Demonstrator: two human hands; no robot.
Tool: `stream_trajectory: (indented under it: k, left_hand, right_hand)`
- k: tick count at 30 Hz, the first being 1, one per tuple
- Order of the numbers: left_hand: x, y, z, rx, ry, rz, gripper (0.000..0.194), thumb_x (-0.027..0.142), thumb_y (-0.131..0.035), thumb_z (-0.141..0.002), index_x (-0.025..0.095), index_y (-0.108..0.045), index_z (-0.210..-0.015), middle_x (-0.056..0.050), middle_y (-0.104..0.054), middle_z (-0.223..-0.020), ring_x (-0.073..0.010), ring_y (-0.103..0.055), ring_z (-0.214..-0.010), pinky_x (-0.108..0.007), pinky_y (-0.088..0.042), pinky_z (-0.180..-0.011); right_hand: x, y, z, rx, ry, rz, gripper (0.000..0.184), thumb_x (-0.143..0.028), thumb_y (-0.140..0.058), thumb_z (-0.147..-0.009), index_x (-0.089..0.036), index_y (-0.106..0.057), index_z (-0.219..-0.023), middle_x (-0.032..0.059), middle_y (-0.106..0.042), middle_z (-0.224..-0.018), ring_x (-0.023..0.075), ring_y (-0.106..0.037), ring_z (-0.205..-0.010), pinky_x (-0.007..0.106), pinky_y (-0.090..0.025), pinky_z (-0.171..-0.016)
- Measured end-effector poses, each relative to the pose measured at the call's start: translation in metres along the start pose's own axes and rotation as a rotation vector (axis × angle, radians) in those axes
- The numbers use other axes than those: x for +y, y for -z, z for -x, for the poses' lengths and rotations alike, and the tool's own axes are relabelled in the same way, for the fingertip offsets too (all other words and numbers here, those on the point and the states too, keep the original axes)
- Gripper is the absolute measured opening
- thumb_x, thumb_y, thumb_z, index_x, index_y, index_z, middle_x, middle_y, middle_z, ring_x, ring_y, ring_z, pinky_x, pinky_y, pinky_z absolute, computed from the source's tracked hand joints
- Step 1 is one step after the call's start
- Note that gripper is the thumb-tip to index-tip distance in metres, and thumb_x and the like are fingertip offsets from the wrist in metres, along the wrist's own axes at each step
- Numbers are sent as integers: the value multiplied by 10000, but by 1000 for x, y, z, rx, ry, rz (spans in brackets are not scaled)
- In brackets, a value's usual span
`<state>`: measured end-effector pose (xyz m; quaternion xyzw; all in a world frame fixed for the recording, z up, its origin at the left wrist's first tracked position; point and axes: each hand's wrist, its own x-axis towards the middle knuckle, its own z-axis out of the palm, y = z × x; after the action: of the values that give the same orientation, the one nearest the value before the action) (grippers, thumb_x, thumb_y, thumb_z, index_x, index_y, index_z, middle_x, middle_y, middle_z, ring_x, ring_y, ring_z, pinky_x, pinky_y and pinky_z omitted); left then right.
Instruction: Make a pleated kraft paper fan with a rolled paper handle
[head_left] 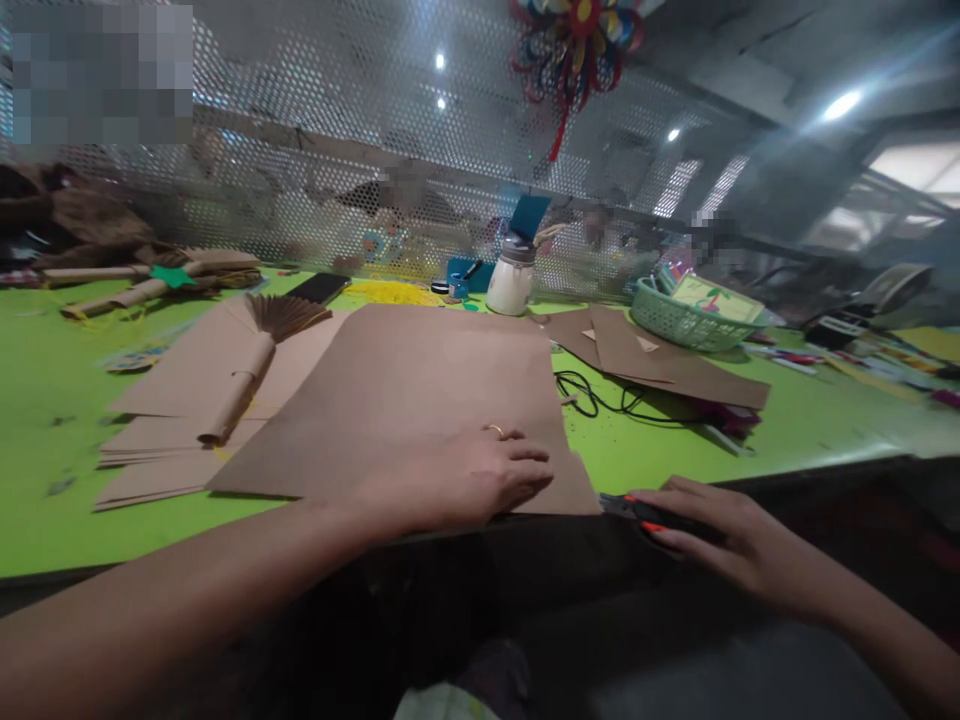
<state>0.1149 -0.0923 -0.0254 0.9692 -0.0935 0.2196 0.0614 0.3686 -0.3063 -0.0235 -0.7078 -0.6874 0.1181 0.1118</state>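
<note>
A large sheet of brown kraft paper (pixel 420 390) lies near the front of the green table, its near right corner at the table's edge. My left hand (pixel 480 470), with a ring on one finger, rests flat on the sheet's near right part, fingers stretched out. Just beyond that corner, my right hand (pixel 720 530) is closed around a black and orange utility knife (pixel 637 508). The knife's grey tip points left and meets or nearly meets the paper's edge; I cannot tell which.
Brown sheets (pixel 180 370) and a rolled paper piece with a pleated fan (pixel 247 385) lie left. Behind stand a white jar (pixel 511 280) and a phone (pixel 322 289). Rightward are black cord (pixel 592 392), brown offcuts (pixel 660 365) and a green basket (pixel 690 320). Perforated panels rise behind.
</note>
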Motion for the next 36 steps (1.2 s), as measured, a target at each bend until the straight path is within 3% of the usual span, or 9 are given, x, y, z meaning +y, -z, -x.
stream_trajectory:
  k: [4,8,14,23,28,36]
  left_hand:
    - [-2,-10,-1,-113,68,-26,339,284,-335,-993,221,-608,-1184,-62,-627,-1263,-207,-541,-1139,-351,-354,-967]
    - [-2,-8,1,-170,95,5,372,278,-307,-999,201,-573,-1247,-51,-574,-1344,-202,-518,-1183,-352,-327,-996]
    - [-3,-8,1,-145,104,37,365,283,-329,-993,207,-584,-1243,-50,-588,-1329,-206,-533,-1154,-364,-334,-977]
    - [-4,-10,3,-114,99,31,362,300,-347,-987,221,-590,-1243,-37,-598,-1316,-213,-540,-1127,-370,-351,-938]
    - [-4,-11,1,-117,111,35,359,296,-357,-982,224,-597,-1239,-34,-605,-1308,-215,-543,-1112,-367,-357,-929]
    - [-3,-8,1,-132,121,32,361,285,-356,-981,233,-608,-1234,-40,-605,-1308,-219,-544,-1109,-372,-353,-917]
  right_hand:
    - [-3,0,-4,-6,9,-2,364,-407,-514,-919,-323,-611,-1260,70,-672,-1117,229,-648,-1013,350,-518,-862]
    - [-2,-3,-1,-10,20,-3,360,-418,-498,-930,-317,-615,-1255,78,-681,-1110,231,-650,-1017,369,-519,-877]
    - [12,-12,22,35,-60,50,399,-474,-514,-908,-345,-602,-1275,68,-654,-1256,318,-528,-1242,497,-457,-987]
    - [-5,-9,9,16,-3,17,383,-433,-481,-937,-316,-591,-1285,85,-665,-1179,246,-622,-1100,406,-506,-930]
    - [-5,-13,10,33,-31,22,395,-452,-492,-929,-317,-594,-1285,81,-661,-1218,272,-573,-1185,443,-479,-972]
    - [-6,-15,25,133,-30,65,381,-428,-559,-890,-306,-638,-1243,71,-693,-1196,297,-592,-1180,399,-529,-933]
